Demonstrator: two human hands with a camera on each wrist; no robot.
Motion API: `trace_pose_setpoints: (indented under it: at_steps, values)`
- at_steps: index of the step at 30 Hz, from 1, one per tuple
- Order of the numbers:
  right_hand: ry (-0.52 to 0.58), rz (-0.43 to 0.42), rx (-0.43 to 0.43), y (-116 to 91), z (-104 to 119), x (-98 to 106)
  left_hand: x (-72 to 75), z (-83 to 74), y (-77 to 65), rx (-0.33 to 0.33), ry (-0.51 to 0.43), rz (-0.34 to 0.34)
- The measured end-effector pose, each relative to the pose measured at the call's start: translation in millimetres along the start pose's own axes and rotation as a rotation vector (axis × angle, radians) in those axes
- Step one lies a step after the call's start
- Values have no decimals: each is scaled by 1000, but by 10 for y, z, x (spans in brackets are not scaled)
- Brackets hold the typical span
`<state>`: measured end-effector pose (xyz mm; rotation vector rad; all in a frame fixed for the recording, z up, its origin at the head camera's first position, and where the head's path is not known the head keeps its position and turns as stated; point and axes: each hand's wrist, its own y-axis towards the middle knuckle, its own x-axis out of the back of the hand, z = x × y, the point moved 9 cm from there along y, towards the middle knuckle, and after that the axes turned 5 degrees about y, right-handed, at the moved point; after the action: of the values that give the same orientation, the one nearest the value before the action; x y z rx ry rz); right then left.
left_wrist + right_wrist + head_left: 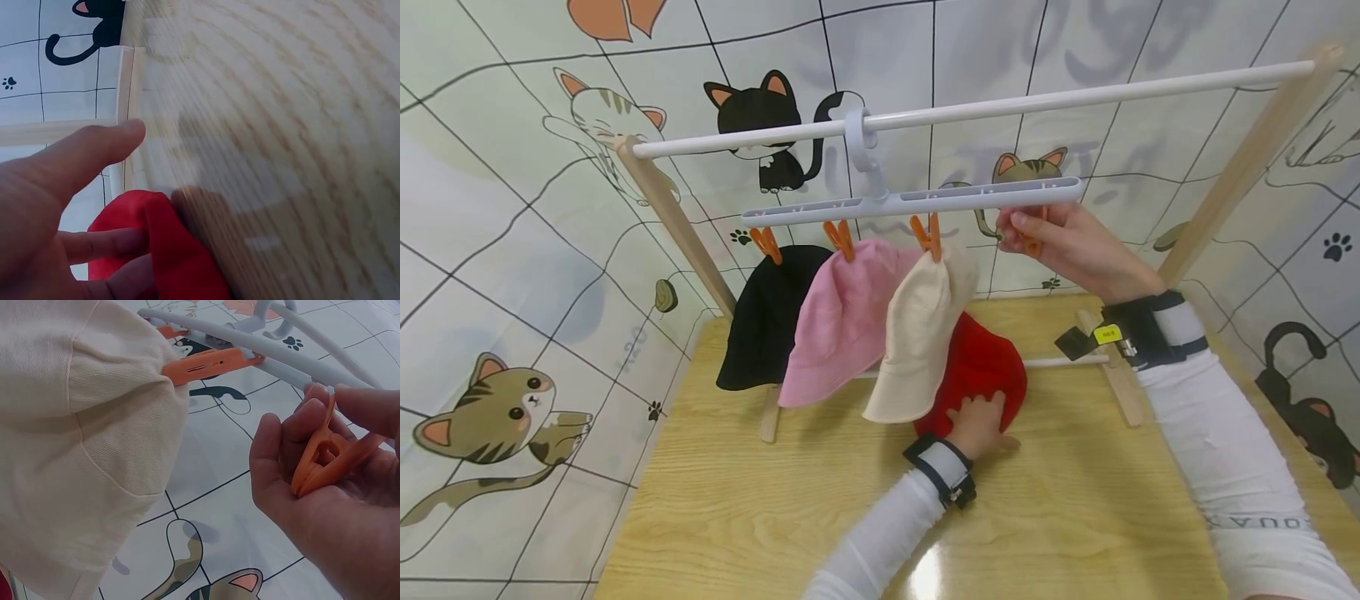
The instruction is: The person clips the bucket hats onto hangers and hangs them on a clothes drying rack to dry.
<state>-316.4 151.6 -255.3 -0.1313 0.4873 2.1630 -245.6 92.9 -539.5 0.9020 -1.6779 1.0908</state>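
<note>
At the right end of the grey hanger, my right hand pinches an orange clothespin between thumb and fingers. The clothespin's tips meet near the palm, with nothing between them. My left hand rests on a red bucket hat low over the table. In the left wrist view its thumb sticks out straight, away from the hat, while the other fingertips are hidden by a red fold. Beside the right hand a cream bucket hat hangs from another orange clothespin.
A pink hat and a black hat hang from clothespins further left. The hanger hooks over a white rail between wooden posts. Below is a wood-grain table; cat-patterned walls stand behind and beside it.
</note>
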Motion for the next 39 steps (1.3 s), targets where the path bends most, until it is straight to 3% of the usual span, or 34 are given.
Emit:
trace_pose_setpoints:
  at_steps: [17, 23, 34, 39]
  values:
    - [1, 54, 38, -23, -10, -46, -24, 9, -20, 69, 72, -26]
    - [7, 47, 20, -33, -37, -47, -42, 28, -26, 95, 55, -13]
    - [7, 52, 7, -46, -61, -30, -37, 21, -77, 70, 63, 54]
    - [3, 56, 10, -45, -68, -22, 33, 7, -90, 37, 90, 25]
